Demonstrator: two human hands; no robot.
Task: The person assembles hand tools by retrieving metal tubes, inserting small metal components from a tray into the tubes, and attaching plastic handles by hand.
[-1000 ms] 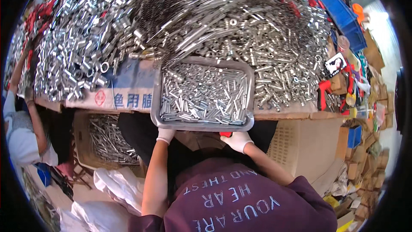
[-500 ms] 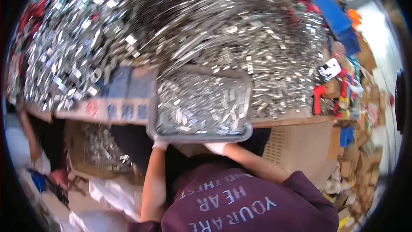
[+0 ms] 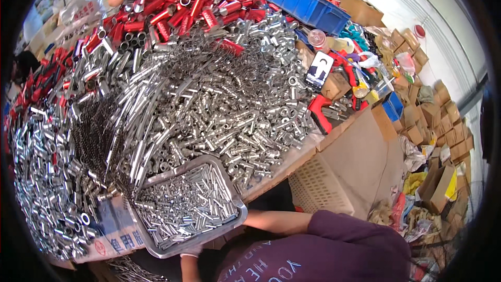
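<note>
Tray [image 3: 185, 210] first, since that's what's being handled: a grey metal tray packed with short silver tubes [image 3: 182, 206], tilted and hanging over the near edge of the surface [image 3: 334, 141], right up against the huge pile of shiny metal tubes [image 3: 209, 104]. There's only the head view, so that's all I've got. Left hand [image 3: 191, 251], in a white glove, is tucked under the tray's near rim, and only a bit of it shows, so it looks like it's gripping the rim, but I can't tell how tightly. Right hand is hidden behind the tray's right corner, only the bare forearm [image 3: 276, 222] runs up to it, so can't tell its state. Red tubes [image 3: 177, 8] sit at the far end by a blue bin [image 3: 305, 4]. My guess: the tray's mid-carry, and whatever comes next needs it kept level so nothing spills.
</note>
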